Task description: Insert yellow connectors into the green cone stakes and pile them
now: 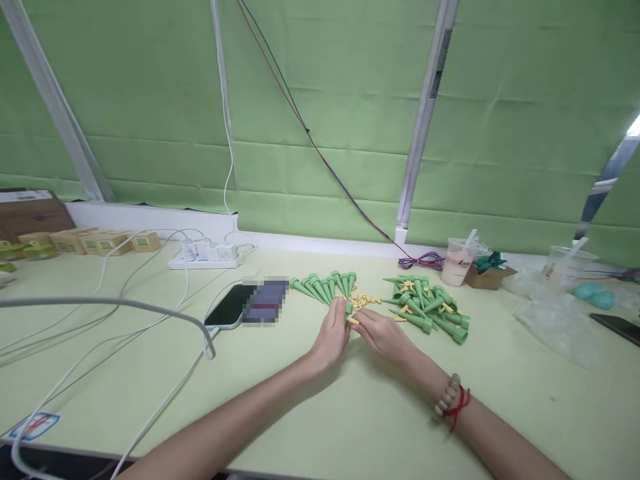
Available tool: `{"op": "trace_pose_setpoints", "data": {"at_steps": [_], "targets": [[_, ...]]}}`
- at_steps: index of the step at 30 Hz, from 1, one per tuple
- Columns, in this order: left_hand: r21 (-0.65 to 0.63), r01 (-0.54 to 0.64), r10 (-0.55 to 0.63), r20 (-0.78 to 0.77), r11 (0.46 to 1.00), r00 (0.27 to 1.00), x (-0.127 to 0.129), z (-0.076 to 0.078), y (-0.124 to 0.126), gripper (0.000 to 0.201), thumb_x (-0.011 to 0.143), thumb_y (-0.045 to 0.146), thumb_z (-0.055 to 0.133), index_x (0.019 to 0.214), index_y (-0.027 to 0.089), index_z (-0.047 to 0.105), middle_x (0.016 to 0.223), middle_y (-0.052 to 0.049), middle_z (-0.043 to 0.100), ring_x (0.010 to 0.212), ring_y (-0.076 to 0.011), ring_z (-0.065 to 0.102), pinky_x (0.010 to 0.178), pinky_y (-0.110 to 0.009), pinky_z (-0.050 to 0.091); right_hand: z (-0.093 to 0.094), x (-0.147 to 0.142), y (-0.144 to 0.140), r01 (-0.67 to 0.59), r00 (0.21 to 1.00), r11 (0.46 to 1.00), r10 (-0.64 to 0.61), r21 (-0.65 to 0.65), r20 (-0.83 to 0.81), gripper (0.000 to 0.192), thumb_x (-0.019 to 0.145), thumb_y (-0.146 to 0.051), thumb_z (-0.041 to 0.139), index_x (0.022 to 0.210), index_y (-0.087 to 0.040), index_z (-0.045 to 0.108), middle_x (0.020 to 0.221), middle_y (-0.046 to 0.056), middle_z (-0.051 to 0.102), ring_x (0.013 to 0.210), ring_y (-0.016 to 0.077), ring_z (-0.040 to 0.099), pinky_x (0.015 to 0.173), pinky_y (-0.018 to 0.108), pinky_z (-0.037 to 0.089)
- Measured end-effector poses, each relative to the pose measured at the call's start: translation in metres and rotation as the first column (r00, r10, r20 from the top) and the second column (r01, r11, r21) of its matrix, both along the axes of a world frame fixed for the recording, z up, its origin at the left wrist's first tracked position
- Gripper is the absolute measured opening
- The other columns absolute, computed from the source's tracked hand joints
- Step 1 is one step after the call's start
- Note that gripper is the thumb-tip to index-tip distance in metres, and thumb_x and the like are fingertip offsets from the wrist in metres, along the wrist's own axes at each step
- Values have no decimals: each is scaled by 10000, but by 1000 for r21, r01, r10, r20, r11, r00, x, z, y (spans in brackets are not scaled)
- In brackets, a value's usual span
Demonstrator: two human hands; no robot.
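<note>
At the centre of the frame, the left hand [333,335] pinches a green cone [349,307] upright while the right hand [381,335] closes its fingers on a small yellow piece [353,321] at the cone's base (a beaded bracelet [447,397] circles that wrist). Just beyond on the table [280,400], loose yellow pieces [364,301] lie within reach, between a neat fan of cones [325,285] and a jumbled pile [430,307]; a phone [231,306] charges to the left.

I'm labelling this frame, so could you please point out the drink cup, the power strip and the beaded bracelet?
drink cup [457,263]: head view, cup's pink side.
power strip [206,258]: head view, white body.
beaded bracelet [447,398]: head view, beads on wrist.
</note>
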State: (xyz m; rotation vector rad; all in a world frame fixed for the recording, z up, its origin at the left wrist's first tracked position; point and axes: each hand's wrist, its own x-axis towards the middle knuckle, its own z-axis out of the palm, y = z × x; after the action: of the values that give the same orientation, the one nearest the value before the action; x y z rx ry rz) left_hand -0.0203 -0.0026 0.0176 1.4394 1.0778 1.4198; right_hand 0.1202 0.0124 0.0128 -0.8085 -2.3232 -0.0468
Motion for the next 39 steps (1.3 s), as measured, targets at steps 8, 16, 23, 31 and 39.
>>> {"op": "trace_pose_setpoints", "data": {"at_steps": [8, 16, 23, 31, 39], "targets": [[79, 77, -75, -26, 994, 997, 2, -1, -19, 423, 878, 584, 196, 997, 221, 379, 441, 102, 317, 374, -103, 391, 407, -211, 288, 1, -30, -37, -211, 852, 753, -171, -624, -495, 457, 906, -565, 237, 665, -221, 418, 406, -67, 371, 330, 104, 368, 369, 237, 355], [152, 98, -80, -119, 984, 990, -4, -7, -17, 470, 839, 620, 302, 1043, 204, 383, 446, 61, 514, 392, -132, 536, 394, -209, 319, 9, -39, -40, -696, 625, 183, -324, -695, -710, 524, 767, -712, 385, 584, -222, 352, 285, -137, 240, 229, 46, 154, 270, 196, 344], [-73, 107, -107, 1, 992, 994, 2, 2, -6, 399, 870, 580, 274, 894, 208, 417, 463, 88, 384, 387, -92, 418, 423, -213, 337, 1, -21, -19, -264, 828, 616, -250, -742, -502, 539, 850, -647, 287, 608, -196, 454, 380, -50, 428, 350, 105, 442, 428, 234, 382], [-286, 26, -15, 38, 958, 999, 0, 1, 0, 432, 832, 635, 302, 784, 213, 380, 463, 94, 290, 328, -68, 233, 295, -194, 184, 3, -5, -12, 20, 980, 972, -67, -236, -190, 254, 852, -430, 495, 909, -204, 597, 674, 24, 563, 576, 148, 493, 561, 261, 349], [-238, 40, -28, 53, 971, 998, 3, -6, -5, 430, 845, 617, 293, 721, 212, 368, 433, 87, 280, 326, -70, 239, 315, -205, 184, -1, -6, -13, 33, 985, 975, -69, -219, -158, 376, 919, -397, 347, 666, -205, 549, 615, 40, 527, 553, 150, 451, 566, 279, 331]]}}
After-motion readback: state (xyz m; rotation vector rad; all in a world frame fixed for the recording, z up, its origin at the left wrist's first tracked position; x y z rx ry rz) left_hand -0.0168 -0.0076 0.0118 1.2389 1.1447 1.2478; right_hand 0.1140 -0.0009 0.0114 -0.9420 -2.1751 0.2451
